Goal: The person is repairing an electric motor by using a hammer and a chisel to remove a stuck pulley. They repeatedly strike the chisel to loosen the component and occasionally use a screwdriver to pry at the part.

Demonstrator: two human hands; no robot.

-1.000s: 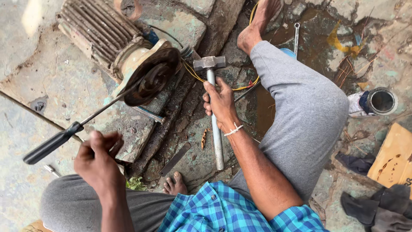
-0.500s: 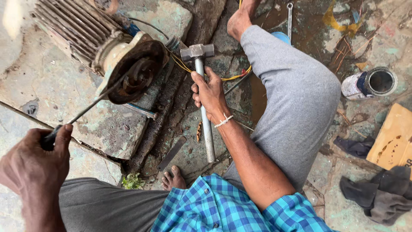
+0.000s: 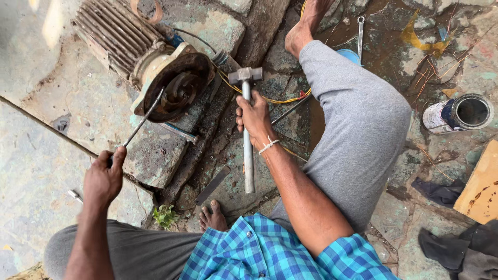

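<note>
Here the finned motor (image 3: 150, 62) lies on stone slabs (image 3: 93, 119) up and to the right of the left hand (image 3: 104, 179), its rusty open end turned toward the person so a tool can reach in. The left hand is closed around the handle of a long screwdriver (image 3: 142, 120), whose tip rests against the housing rim, angled like a chisel. The right hand (image 3: 255, 120) grips a hammer (image 3: 247, 119) mid-shaft, head just above the knuckles, beside the motor.

Soft, even daylight falls from above; shadows are faint. A pale glare washes the stone floor (image 3: 31, 31) at upper left. Focus is sharp throughout.
</note>
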